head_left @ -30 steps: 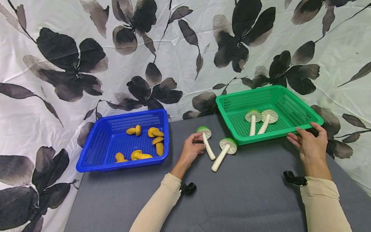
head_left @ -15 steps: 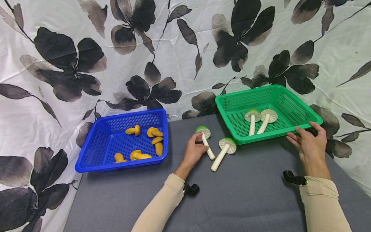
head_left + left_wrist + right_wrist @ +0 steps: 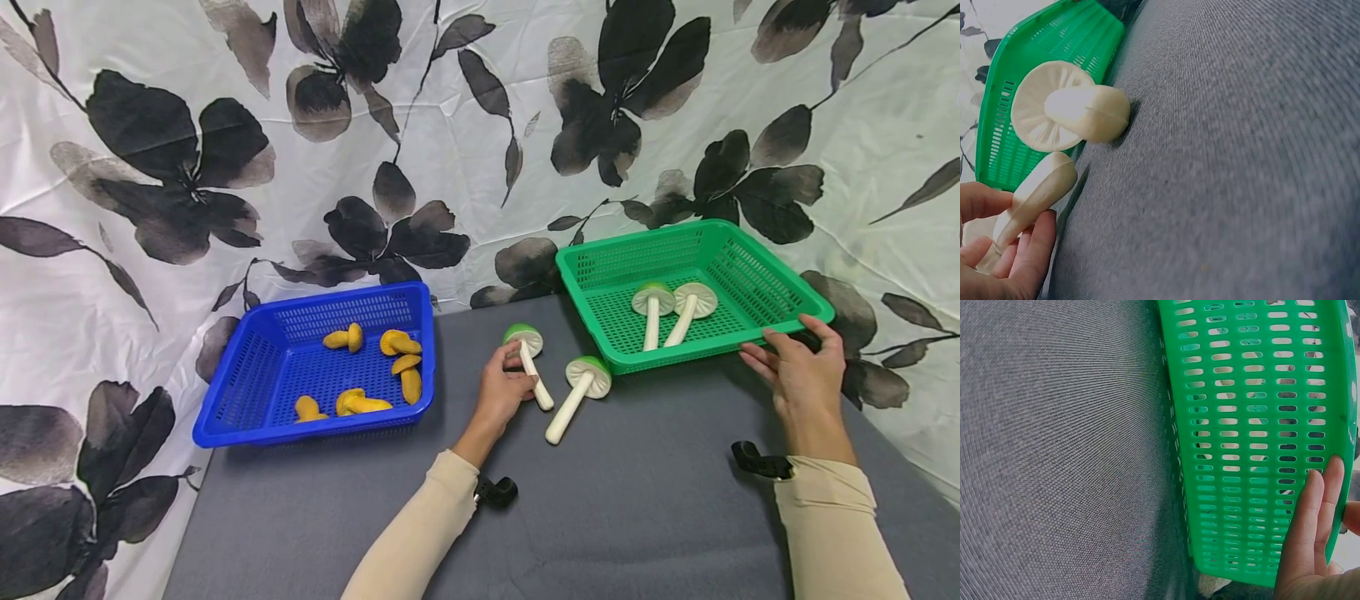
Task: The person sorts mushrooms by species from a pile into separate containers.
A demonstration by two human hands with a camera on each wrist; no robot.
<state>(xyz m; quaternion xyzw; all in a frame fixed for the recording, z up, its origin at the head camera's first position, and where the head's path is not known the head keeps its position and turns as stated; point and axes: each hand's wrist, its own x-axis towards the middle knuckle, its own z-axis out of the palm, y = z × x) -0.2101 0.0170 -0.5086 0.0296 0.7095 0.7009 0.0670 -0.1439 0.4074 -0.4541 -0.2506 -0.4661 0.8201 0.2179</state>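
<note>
My left hand [image 3: 504, 388] pinches the white stem of a green-capped toy mushroom [image 3: 538, 390] between thumb and fingers. In the left wrist view that pale stem [image 3: 1044, 187] shows up close, with the cap mostly hidden by the hand. A second green-capped mushroom [image 3: 573, 408] lies on the grey cloth just to the right. My right hand [image 3: 806, 379] grips the near right corner of the green basket [image 3: 697, 360], fingers along its outer wall and thumb at the rim in the right wrist view. Inside that basket lie two more green-and-white mushrooms [image 3: 696, 302].
At the left stands a blue basket [image 3: 315, 432] with several yellow mushrooms [image 3: 362, 402] in it. Grey cloth [image 3: 637, 500] covers the table. Behind both baskets hangs a white curtain [image 3: 465, 150] with dark flowers.
The left hand moved slightly right onto the mushroom stem and closed its fingers on it; the mushroom has shifted a little. My right hand stays at the green basket.
</note>
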